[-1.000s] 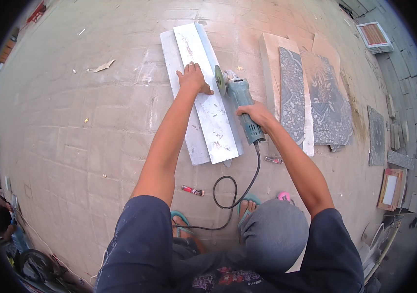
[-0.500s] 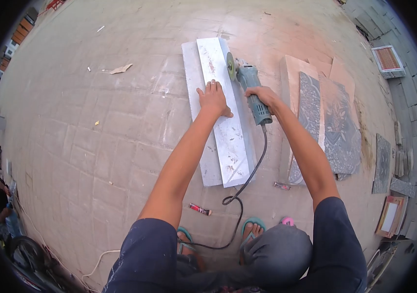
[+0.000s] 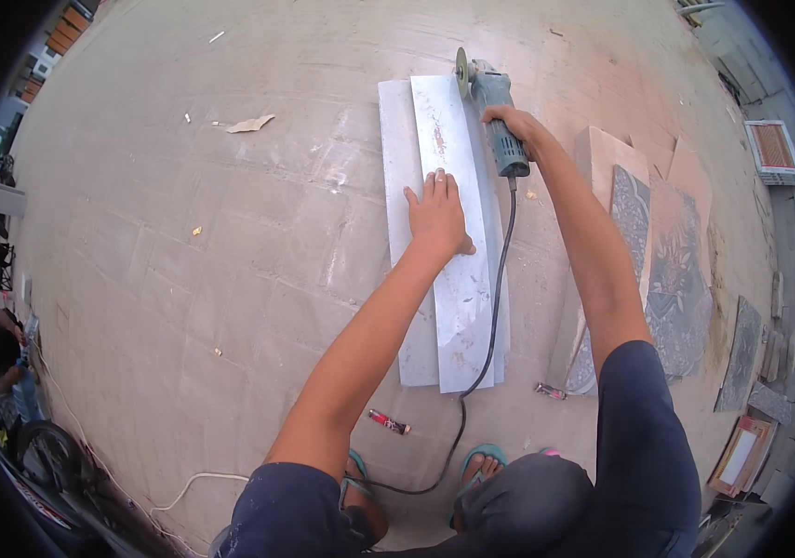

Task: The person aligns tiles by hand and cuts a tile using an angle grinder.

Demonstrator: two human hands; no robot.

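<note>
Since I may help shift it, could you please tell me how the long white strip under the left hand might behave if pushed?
The white strip looks fairly stiff, as it lies straight and flat. It might slide sideways if pushed, since it rests on a grey panel, though the left hand on top would probably steady it.

Paving [image 3: 230, 223]: one torn brown scrap [image 3: 251, 125], flat. Right side: patterned slabs [image 3: 681, 270], some overlapping; farther out, one white-edged box [image 3: 775, 153], brown-topped. Lower left corner: one dark motorcycle [image 3: 55, 460], partly visible; pale cable [image 3: 194, 478], curved, nearby.
</note>
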